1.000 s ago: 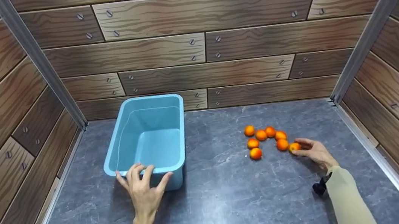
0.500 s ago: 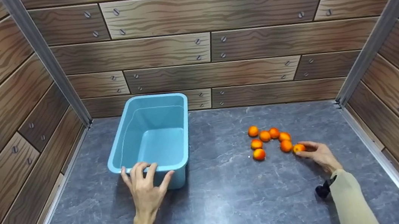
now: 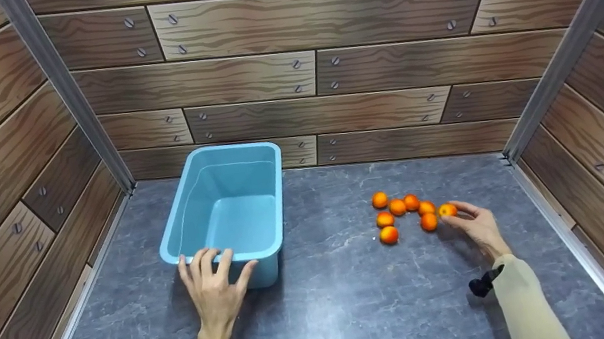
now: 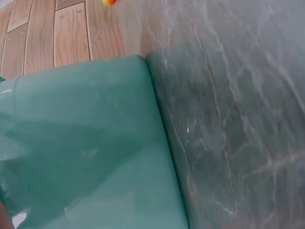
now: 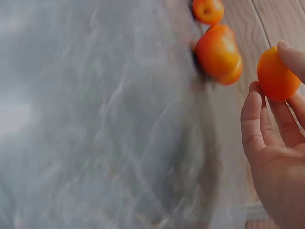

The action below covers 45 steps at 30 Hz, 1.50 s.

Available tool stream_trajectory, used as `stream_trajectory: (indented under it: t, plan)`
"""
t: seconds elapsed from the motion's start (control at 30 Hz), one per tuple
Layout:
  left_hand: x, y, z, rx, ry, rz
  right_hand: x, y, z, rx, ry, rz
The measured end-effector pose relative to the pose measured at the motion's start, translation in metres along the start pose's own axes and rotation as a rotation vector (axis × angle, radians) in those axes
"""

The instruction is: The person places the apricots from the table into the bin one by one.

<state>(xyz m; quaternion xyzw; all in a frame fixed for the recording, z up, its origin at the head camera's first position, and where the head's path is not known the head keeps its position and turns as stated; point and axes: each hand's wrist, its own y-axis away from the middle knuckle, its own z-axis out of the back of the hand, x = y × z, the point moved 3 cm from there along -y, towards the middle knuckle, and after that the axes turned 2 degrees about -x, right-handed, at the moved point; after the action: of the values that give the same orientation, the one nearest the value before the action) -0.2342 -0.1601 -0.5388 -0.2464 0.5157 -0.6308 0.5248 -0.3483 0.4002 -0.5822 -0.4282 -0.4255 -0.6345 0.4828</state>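
Observation:
At the near rim of a blue plastic tub [image 3: 170,226], my left hand [image 3: 215,295] grips the edge. Its fingertips hook over the rim, while the thumb is spread to the right along the outer wall. The left wrist view shows the tub's side [image 4: 86,133] large, with barely any of the hand. My right hand [image 3: 480,230] pinches a small orange [image 3: 447,210] between thumb and fingers, off the floor. In the right wrist view this orange [image 5: 276,76] sits at the fingertips. Several other small oranges [image 3: 397,207] lie in a loose arc to the left of that hand.
Wood-patterned walls [image 3: 313,70] enclose the back and both sides, with metal strips at the corners. A grey marbled surface [image 3: 347,302] lies under everything. The tub stands at the left, with nothing visible inside it.
My right hand has raised its orange off the surface, away from the group. My left hand stays at the tub's rim. The head view has shifted slightly.

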Motion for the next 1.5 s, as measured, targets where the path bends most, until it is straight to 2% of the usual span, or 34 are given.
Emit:
stream_trajectory:
  t: [0.17,0.37,0.67,0.83,1.07,1.23,1.5]
  plan:
    - [-0.004,0.002,-0.002,-0.003,0.048,0.022,0.015,-0.002,-0.017,0.031,0.028,0.070]
    - [-0.007,0.004,-0.004,-0.011,0.059,0.024,0.033,-0.006,-0.056,0.112,0.066,0.133]
    - [-0.005,0.002,-0.003,-0.019,0.066,0.015,0.078,0.003,-0.134,0.191,-0.087,0.182]
    - [-0.004,0.001,-0.003,-0.014,0.056,0.007,0.099,0.004,-0.168,0.200,-0.089,0.252]
    - [-0.005,0.004,-0.003,-0.008,0.061,0.016,0.126,0.007,-0.213,0.269,-0.205,0.308]
    - [-0.006,0.004,-0.003,-0.023,0.068,0.019,0.143,0.011,-0.237,0.313,-0.211,0.366]
    - [-0.005,0.004,-0.004,-0.014,0.068,0.015,0.170,0.012,-0.260,0.354,-0.215,0.464]
